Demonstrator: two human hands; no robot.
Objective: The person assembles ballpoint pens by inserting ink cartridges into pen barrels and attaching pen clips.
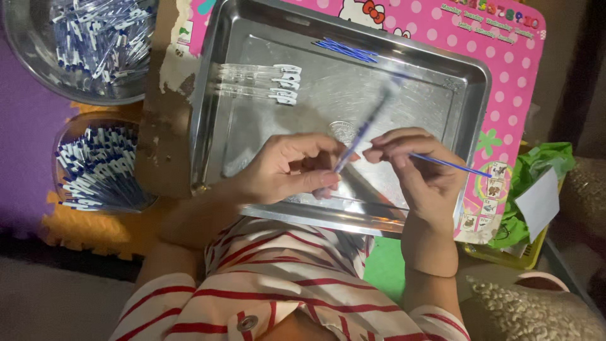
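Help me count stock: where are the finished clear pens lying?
In the head view, the clear pens lie in a row at the upper left of the steel tray, above the left hand.

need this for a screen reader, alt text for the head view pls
Over a steel tray, the left hand holds a clear pen barrel while the right hand pinches a thin blue refill. Finished clear pens lie in the tray; bowls of pens sit left.
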